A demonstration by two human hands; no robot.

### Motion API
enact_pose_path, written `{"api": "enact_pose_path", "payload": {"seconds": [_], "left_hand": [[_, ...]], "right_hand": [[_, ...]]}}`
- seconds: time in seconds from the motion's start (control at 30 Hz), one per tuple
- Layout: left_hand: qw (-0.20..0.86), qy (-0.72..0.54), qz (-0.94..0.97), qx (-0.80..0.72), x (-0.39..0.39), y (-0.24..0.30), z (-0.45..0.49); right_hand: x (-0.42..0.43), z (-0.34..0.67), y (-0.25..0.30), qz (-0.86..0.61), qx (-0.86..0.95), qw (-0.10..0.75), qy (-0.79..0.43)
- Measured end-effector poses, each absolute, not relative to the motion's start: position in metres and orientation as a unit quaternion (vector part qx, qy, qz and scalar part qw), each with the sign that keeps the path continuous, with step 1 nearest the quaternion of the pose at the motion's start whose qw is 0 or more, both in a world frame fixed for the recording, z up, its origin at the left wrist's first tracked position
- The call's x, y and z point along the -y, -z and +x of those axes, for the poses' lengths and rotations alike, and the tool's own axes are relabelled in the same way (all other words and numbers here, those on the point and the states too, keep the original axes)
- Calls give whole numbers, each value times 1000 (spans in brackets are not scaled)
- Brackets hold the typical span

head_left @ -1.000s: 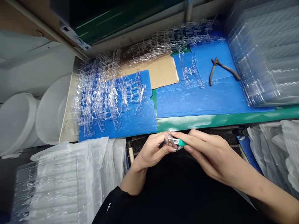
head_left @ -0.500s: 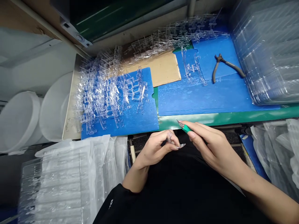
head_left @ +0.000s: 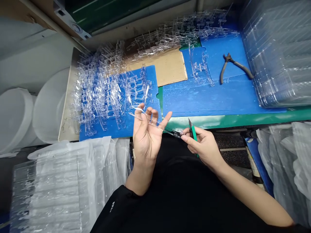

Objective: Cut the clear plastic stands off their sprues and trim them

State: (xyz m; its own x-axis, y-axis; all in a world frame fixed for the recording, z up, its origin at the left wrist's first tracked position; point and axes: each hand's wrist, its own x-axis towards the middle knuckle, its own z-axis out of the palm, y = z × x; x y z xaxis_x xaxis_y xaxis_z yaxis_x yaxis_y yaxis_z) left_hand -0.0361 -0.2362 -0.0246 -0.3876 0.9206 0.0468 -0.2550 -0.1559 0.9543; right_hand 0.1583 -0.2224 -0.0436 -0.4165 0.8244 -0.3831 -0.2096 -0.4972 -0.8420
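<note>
A long, thin clear plastic part [head_left: 173, 132] spans the space between my two hands in front of the bench edge. My left hand [head_left: 148, 137] is turned palm up, pinching one end of the part between thumb and forefinger with the other fingers loosely spread. At the far end, my right hand [head_left: 206, 145] grips the part with its fingertips. That same hand also holds a green-handled craft knife [head_left: 194, 133], its blade pointing up and away from me. Beyond my hands, another clear plastic piece [head_left: 199, 67] lies on the blue sheet [head_left: 179, 100].
Wire cutters [head_left: 227, 59] rest with handles apart at the right. Many clear parts [head_left: 97, 94] are heaped at the left, and more [head_left: 167, 40] line the back. Stacked clear trays [head_left: 279, 64] stand at the right end. Bagged trays [head_left: 63, 181] sit below left, near white buckets [head_left: 14, 119].
My left hand has risen and turned palm up, its fingers opening out. The clear part is now stretched between both hands, and the knife has tilted upright in my right hand.
</note>
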Motion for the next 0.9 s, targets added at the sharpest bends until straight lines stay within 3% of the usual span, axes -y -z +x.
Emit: {"api": "enact_pose_path", "payload": {"seconds": [0.17,0.27,0.37,0.47,0.53,0.7,0.9], "left_hand": [[401,-631,400,-531,240,29,-34],[270,-621,439,-590,244,32,-37],[101,-516,597,-605,247,30,-41],[17,-349,777,-523,247,25,-40],[-10,-321,818,-477,247,23,-38],[-27,-402,772,-491,250,24,-37],[-8,-385,789,-479,254,20,-34]], "right_hand": [[223,156,33,-426,291,374,-771],[220,160,30,-439,291,391,-755],[219,166,25,-462,413,401,-674],[219,170,13,-435,599,394,-545],[222,172,4,-397,686,389,-470],[233,180,-11,-380,761,366,-377],[239,181,-10,-368,717,407,-430]]}}
